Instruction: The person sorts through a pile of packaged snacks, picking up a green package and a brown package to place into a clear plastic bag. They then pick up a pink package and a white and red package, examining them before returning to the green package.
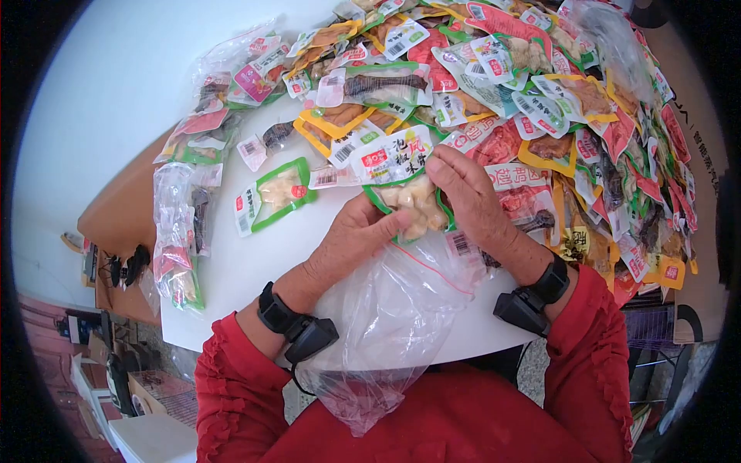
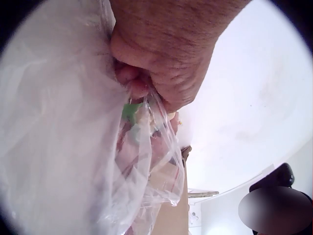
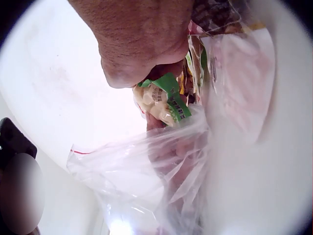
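Both hands curled, left hand [image 1: 356, 235], right hand [image 1: 465, 193], gripping green-edged snack packet [image 1: 409, 197]

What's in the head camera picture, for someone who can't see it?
A person's left hand and right hand hold a green-edged snack packet at the mouth of a clear plastic bag. Beyond, a white table is heaped with more packets.

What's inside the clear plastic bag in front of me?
The right hand holds a green-edged packet of pale pieces at the mouth of the clear bag, which the left hand pinches. Below it the bag looks empty; crumpled folds hide its bottom.
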Motion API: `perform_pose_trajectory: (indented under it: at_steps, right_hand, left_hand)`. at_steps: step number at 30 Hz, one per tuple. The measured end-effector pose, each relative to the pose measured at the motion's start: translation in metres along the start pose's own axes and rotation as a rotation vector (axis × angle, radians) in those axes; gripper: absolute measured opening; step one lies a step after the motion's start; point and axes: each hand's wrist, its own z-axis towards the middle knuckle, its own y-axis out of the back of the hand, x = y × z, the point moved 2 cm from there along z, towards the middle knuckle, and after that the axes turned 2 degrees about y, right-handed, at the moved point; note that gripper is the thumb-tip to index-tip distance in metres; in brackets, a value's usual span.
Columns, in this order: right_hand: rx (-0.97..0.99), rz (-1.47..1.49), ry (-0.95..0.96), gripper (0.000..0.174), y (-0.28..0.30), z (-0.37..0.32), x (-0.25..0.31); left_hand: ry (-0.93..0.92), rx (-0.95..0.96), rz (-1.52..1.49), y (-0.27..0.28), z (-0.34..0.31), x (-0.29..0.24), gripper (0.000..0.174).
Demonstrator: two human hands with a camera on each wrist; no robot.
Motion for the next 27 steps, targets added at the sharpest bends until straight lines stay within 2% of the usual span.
perform_pose_trajectory:
  at_steps: [2,4,5,8,12,14,17,23,27]
  right_hand:
    - [-0.096,0.061,-0.059,0.024,0.0,0.0,0.003]
    - [-0.098,0.109,-0.118,0.023,0.002,0.001,0.004]
    - [-0.1,0.156,-0.177,0.023,0.003,0.001,0.004]
    - [-0.095,0.136,-0.189,0.024,0.003,0.0,0.005]
    - [-0.06,0.223,-0.177,0.021,0.002,0.003,-0.003]
    - [0.003,0.22,-0.038,0.02,-0.004,0.005,-0.004]
    - [0.102,0.176,-0.083,0.023,-0.002,0.006,-0.011]
    - [0.117,0.352,-0.087,0.021,-0.004,0.005,-0.002]
    - [0.127,0.311,-0.091,0.021,-0.001,0.004,-0.002]
  left_hand:
    - [-0.059,0.034,0.01,-0.001,0.001,-0.003,0.043]
    - [0.0,0.138,0.129,0.003,0.002,-0.002,0.05]
    - [0.001,0.139,0.129,0.002,0.002,-0.002,0.05]
    - [-0.029,0.154,0.086,0.0,0.002,-0.004,0.049]
    - [-0.034,0.133,0.107,0.001,0.003,-0.004,0.046]
    - [-0.046,0.114,0.104,0.001,0.003,-0.003,0.046]
    - [-0.059,0.088,0.099,0.002,0.004,-0.001,0.046]
    - [-0.035,0.066,0.087,0.006,0.004,0.002,0.045]
    - [-0.082,0.021,0.105,0.002,0.005,0.001,0.045]
